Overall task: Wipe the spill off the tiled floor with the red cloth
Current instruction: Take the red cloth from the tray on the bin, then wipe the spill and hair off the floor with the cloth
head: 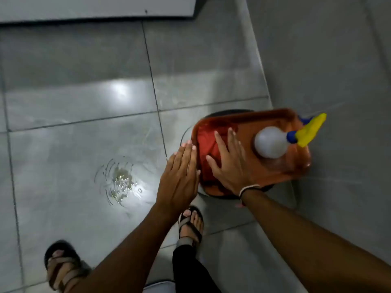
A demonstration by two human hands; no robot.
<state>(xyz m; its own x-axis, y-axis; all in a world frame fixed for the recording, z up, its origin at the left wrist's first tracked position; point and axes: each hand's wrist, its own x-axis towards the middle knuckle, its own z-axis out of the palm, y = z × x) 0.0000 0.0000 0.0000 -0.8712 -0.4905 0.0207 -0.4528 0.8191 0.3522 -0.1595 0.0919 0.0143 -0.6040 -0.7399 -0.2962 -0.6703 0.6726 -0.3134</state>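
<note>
The spill point(121, 182) is a small wet, bubbly puddle on the grey tiled floor point(74, 92), left of centre. The red cloth point(208, 149) lies folded in the left half of an orange tray point(296, 163). My right hand point(229, 161) rests flat on the cloth with fingers spread, not gripping it. My left hand point(179, 176) hovers flat and open just left of the tray's edge, holding nothing.
A white spray bottle point(271, 141) with a blue and yellow nozzle stands on the tray's right half. The tray sits on a dark round stool. My sandalled feet point(190, 225) stand below. A grey wall point(328, 60) rises at right, a white panel at the top.
</note>
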